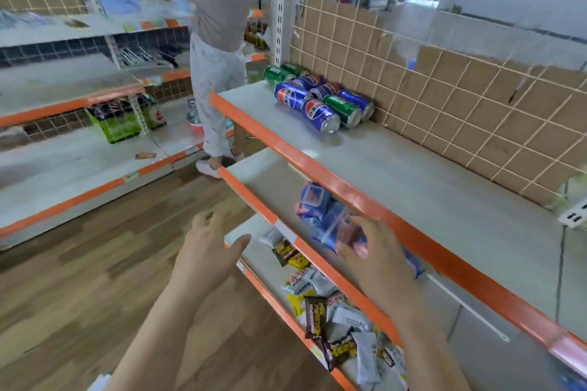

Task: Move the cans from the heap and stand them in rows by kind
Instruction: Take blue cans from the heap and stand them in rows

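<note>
A heap of cans point(317, 95) lies on its side at the far left end of the upper shelf point(444, 194), against the cardboard-backed wire grid. The heap mixes several blue cola cans point(319, 116) and green cans point(343, 109). My left hand point(206, 247) hovers in front of the lower shelves with spread fingers and holds nothing. My right hand point(378, 257) reaches over the middle shelf, fingers relaxed, just above blue snack packets point(320, 213); it grips nothing that I can see. Both hands are well below and in front of the heap.
Orange-edged shelves step down toward me. Blue packets lie on the middle shelf, and loose candy wrappers point(320, 311) litter the bottom one. A person in light clothes point(219, 51) stands in the aisle at the shelf's left end. Another shelving unit point(79, 143) runs along the left over wooden floor.
</note>
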Action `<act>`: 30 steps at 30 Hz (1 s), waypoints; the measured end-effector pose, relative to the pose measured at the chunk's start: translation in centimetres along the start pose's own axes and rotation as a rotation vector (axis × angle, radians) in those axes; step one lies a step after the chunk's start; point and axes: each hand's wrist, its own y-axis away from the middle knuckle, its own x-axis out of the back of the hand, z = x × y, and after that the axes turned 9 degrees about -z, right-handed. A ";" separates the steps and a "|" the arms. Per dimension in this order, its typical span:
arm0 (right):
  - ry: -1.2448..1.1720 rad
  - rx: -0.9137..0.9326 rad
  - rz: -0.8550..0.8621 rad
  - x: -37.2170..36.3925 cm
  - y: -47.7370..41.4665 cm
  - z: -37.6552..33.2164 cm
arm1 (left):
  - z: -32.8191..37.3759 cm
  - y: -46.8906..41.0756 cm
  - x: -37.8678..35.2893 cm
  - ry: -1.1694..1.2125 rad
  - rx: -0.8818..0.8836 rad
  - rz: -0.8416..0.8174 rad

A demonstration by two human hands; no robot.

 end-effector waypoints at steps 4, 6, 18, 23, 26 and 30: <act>-0.011 -0.013 -0.031 -1.3 -3.8 -1.1 | -1.3 -3.8 1.2 0.003 0.023 0.020; -0.017 -0.017 -0.040 -1.8 -5.9 -1.5 | -1.9 -5.7 1.4 0.026 0.037 0.029; -0.056 0.017 -0.042 -5.0 -26.5 -2.9 | -3.3 -23.5 6.1 0.007 0.138 -0.011; -0.080 0.025 -0.014 -4.8 -32.3 -3.1 | -0.6 -30.1 6.9 0.009 -0.028 0.052; -0.098 0.002 0.010 -4.2 -34.3 -3.1 | 1.1 -34.3 6.9 -0.005 -0.094 0.032; -0.067 -0.023 0.186 -3.6 -37.4 -2.7 | 2.4 -40.4 6.6 -0.076 -0.124 -0.024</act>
